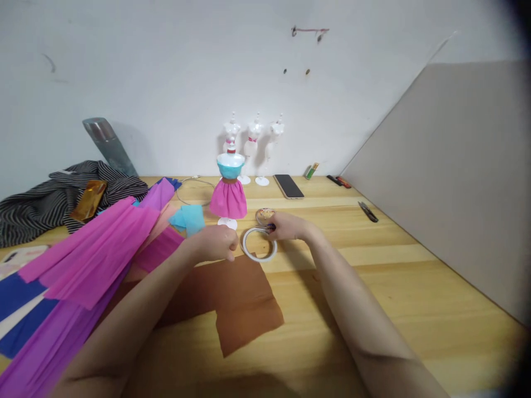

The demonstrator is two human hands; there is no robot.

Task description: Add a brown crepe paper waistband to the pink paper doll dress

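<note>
Just left of the white tape roll (244,250), my left hand (218,242) hovers with its fingers curled together over the top edge of brown crepe paper (244,298). Whatever it may hold is hidden. At the right rim of the roll, my right hand (288,225) has its fingers closed around a small dark item, too small to name. Behind that hand is a round clear dish (261,212) with tiny coloured bits. Beyond my left hand stands a small dress form (229,196) wearing a blue top, brown waistband and gathered pink skirt.
Pink and purple paper sheets (103,249) heap at left, near a striped cloth (53,193) and a bottle (110,146). Several white mannequins (254,138) stand along the wall. A phone (289,186) lies behind; dark-handled snips (368,211) lie at right.
</note>
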